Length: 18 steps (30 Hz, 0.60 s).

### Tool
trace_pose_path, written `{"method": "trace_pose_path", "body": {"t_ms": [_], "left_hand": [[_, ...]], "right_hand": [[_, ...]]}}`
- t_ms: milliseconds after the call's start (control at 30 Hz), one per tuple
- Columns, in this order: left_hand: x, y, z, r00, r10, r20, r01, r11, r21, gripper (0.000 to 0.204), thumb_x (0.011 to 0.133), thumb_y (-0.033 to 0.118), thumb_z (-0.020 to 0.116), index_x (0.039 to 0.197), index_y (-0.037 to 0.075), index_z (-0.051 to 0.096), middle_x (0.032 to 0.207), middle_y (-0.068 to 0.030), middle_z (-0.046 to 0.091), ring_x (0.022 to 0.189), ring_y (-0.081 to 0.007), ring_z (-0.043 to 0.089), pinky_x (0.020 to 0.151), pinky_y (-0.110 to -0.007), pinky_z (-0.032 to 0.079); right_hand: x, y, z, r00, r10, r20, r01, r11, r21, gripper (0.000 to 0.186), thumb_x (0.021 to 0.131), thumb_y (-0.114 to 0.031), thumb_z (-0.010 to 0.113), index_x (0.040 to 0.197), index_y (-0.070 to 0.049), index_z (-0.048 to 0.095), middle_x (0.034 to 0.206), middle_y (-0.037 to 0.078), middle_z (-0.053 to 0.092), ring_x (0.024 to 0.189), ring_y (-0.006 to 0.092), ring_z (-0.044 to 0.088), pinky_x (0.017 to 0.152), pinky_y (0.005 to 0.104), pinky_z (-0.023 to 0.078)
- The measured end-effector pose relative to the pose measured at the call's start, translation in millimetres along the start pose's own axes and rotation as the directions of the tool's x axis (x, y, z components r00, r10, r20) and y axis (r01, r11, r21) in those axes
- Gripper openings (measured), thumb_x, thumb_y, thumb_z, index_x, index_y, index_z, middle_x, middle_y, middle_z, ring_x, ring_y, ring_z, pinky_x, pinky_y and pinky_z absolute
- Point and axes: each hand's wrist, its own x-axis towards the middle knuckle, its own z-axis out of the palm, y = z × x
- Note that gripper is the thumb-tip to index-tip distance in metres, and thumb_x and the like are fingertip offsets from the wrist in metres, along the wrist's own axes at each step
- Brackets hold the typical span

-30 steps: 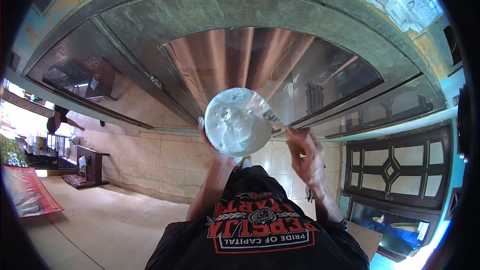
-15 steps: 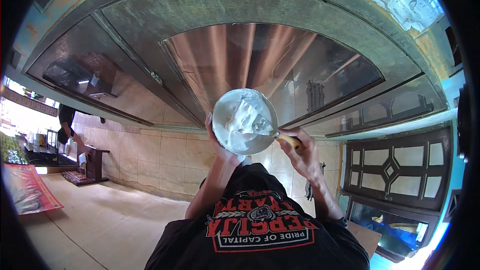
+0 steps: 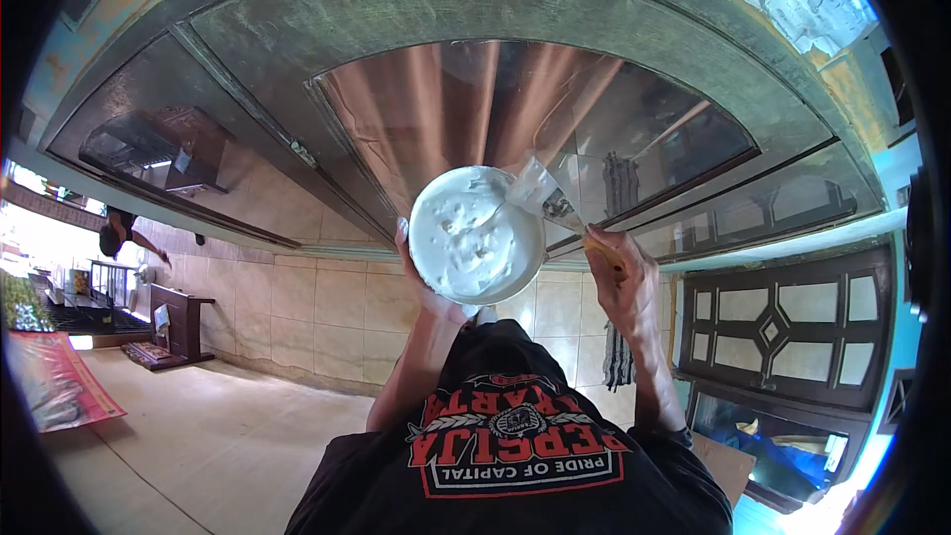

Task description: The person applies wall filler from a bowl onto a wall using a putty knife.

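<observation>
A round white tub of thick white putty is held up in front of my chest. My left hand is closed round its left side, fingers and thumb against the wall. In my right hand is a putty knife, gripped by its yellowish handle and tilted up to the left. A lump of white putty sits on the blade's end, over the tub's upper right rim. The putty in the tub has a dimpled, uneven surface.
Just ahead is a dark wooden window frame with glass and a brown curtain behind it. A dark panelled door stands at right. Far left, another person is near a dark wooden stand. Pale tiles cover the floor.
The putty knife has come up out of the tub to the right, carrying putty on its blade. My right hand has moved right. The far person has shifted left.
</observation>
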Motion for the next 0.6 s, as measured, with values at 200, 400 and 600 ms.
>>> {"method": "trace_pose_path", "body": {"t_ms": [200,400,600], "left_hand": [[5,-4,-6,0.996,0.016,-0.090,-0.011,0.998,0.059,0.070,0.091,0.064,0.033,0.133,0.010,0.047,0.133,-0.0104,0.051,0.116,-0.0302,0.052,0.100,-0.047,0.041],[4,-4,-12,0.997,0.024,-0.072,-0.020,0.998,0.060,0.072,0.090,0.066,0.031,0.134,0.011,0.047,0.135,-0.0101,0.049,0.119,-0.0298,0.049,0.101,-0.047,0.039],[3,-2,-9,1.000,-0.014,0.024,0.015,0.999,-0.030,0.071,0.090,0.066,0.032,0.134,0.012,0.047,0.137,-0.0095,0.048,0.121,-0.0293,0.047,0.102,-0.048,0.038]], "right_hand": [[-17,2,13,0.949,0.103,0.297,-0.126,0.990,0.060,0.022,0.087,-0.012,0.066,0.106,-0.004,0.062,0.085,0.013,0.068,0.067,0.0148,0.065,0.059,0.0295,0.052],[-19,-17,24,0.964,0.098,0.246,-0.163,0.952,0.261,0.025,0.088,-0.008,0.064,0.111,0.000,0.060,0.088,0.010,0.066,0.071,0.0091,0.059,0.060,0.0232,0.047],[-16,-10,18,0.951,-0.200,0.236,0.199,0.980,0.028,0.040,0.079,0.003,0.069,0.116,-0.006,0.058,0.087,0.010,0.060,0.073,0.0181,0.066,0.057,0.0271,0.053]]}}
